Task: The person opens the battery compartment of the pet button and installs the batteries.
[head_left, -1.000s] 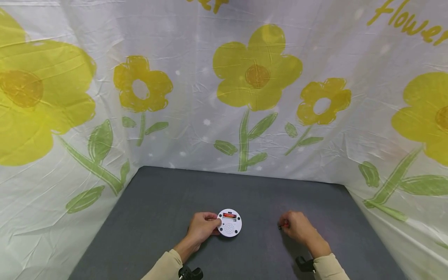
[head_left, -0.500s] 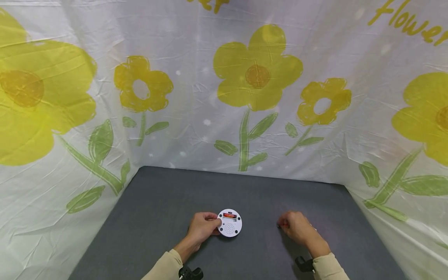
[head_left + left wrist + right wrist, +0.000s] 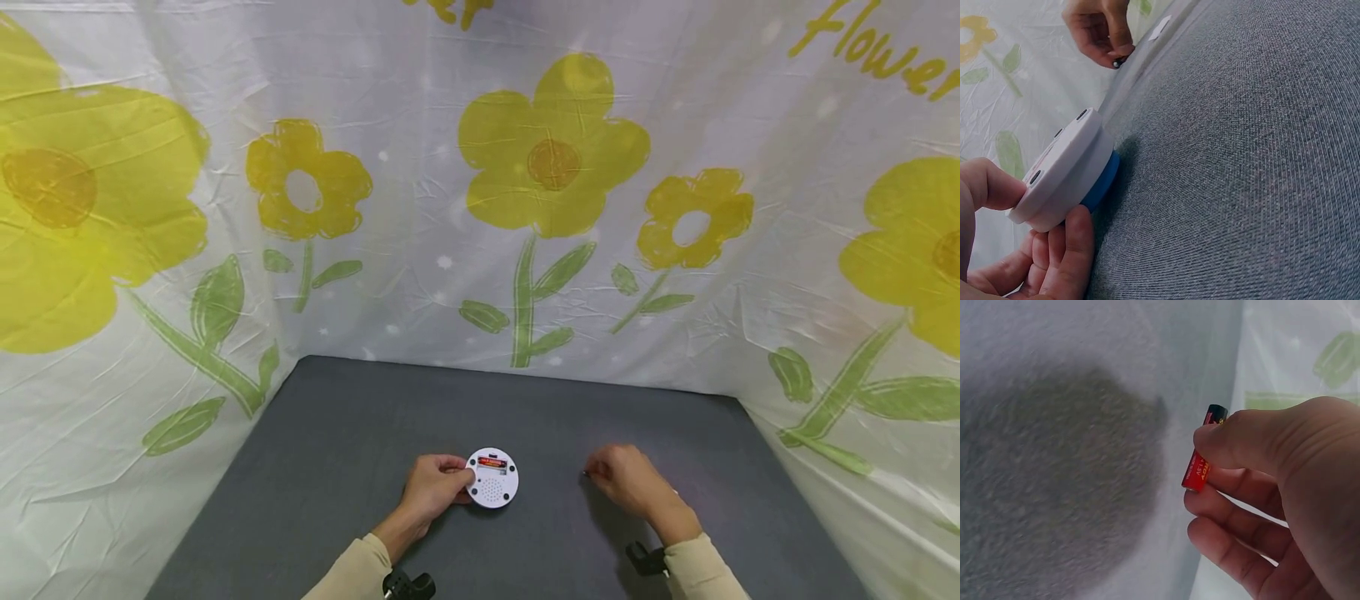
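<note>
White sheet (image 3: pixel 420 275), printed with yellow flowers and green leaves, hangs behind and to both sides of the work area.

Grey fabric-covered table (image 3: pixel 360 433) carries the items.

Left hand (image 3: pixel 433 487): fingers curled round the edge of one round white device (image 3: pixel 492 477), holding it steady on the table near the front centre. Thumb on the white face, fingers under the rim, as the left wrist view shows.

Device: one only. Disc-shaped, white upper shell, blue underside (image 3: pixel 1102 181) visible in the left wrist view. Upper face shows small dark round spots, a patch of speaker holes and an open slot at the far edge with one red battery (image 3: pixel 492 461) seated in it.

Right hand (image 3: pixel 628 483): well apart from the device, to its right, raised just above the table. Thumb and fingers pinch a second small battery (image 3: pixel 1204 465), red body with a black end, printing along its side; roughly upright in the right wrist view.

Count: two batteries, one device.

A small white piece (image 3: pixel 1160 28) lies on the table beyond the right hand; its nature cannot be told.
</note>
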### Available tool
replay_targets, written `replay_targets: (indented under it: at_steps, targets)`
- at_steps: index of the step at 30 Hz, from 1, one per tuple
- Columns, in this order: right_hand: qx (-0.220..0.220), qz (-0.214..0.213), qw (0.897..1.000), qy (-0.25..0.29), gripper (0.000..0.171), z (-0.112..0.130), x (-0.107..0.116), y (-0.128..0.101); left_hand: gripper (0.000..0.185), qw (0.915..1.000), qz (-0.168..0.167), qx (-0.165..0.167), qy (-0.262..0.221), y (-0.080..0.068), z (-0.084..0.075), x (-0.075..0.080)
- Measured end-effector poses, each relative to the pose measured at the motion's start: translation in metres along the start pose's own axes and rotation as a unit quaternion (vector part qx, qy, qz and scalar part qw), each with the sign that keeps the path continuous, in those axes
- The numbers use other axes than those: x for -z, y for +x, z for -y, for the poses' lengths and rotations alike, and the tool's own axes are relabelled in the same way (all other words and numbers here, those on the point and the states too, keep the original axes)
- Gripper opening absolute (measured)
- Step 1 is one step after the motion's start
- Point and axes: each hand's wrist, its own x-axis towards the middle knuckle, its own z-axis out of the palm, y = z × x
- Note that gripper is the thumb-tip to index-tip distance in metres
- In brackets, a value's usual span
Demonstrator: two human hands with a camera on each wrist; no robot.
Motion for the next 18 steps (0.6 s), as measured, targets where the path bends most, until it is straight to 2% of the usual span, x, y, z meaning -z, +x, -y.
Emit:
replay_targets:
  at_steps: [9, 18]
  targets:
    - [0.038, -0.005, 0.999, -0.001, 0.012, 0.016, 0.01, 0.017, 0.029, 1.0, 0.001, 0.003, 0.007, 0.001, -0.001, 0.001]
    - [0.101, -0.039, 0.994, -0.016, 0.013, 0.038, 0.012, 0.035, 0.028, 1.0, 0.002, 0.004, 0.008, 0.001, 0.001, 0.002]
